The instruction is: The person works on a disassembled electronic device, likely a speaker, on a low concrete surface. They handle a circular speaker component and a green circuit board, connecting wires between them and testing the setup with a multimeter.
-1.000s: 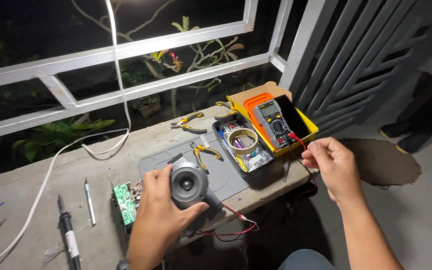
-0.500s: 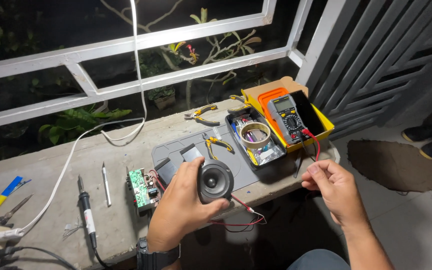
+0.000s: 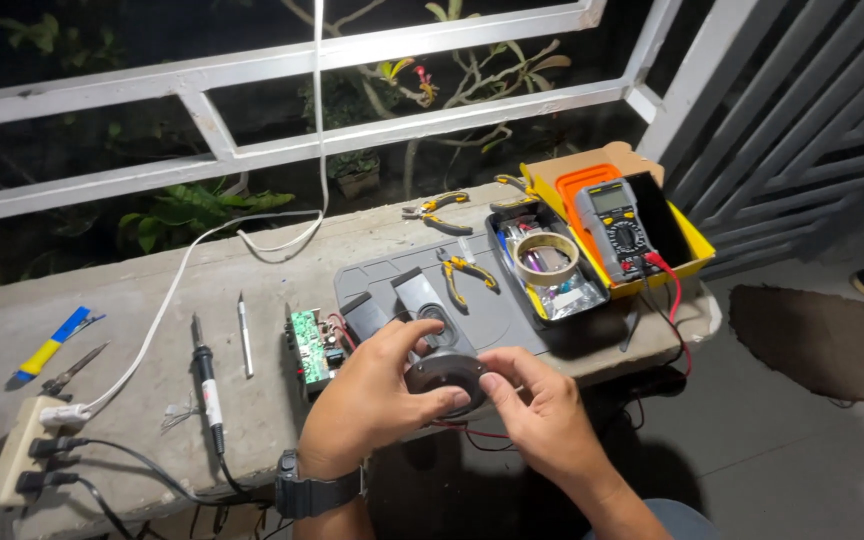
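Note:
A small round black speaker (image 3: 449, 378) with red and black wires hanging under it is held between both hands above the front edge of a concrete ledge (image 3: 152, 300). My left hand (image 3: 377, 395), with a black watch on the wrist, wraps the speaker from the left. My right hand (image 3: 542, 415) pinches its right rim with thumb and fingers. Just behind the speaker lies a grey work mat (image 3: 502, 310), and a green circuit board (image 3: 310, 345) sits to the left of my left hand.
A soldering iron (image 3: 207, 385), a metal probe (image 3: 244, 335) and a power strip (image 3: 22, 450) lie at the left. Yellow-handled pliers (image 3: 467, 270), a tray with a tape roll (image 3: 544, 260) and a multimeter (image 3: 617, 220) in a yellow box stand at the right. A white railing runs behind.
My right hand has come left from the multimeter leads and taken hold of the speaker's rim. The view has shifted so the ledge's left end shows.

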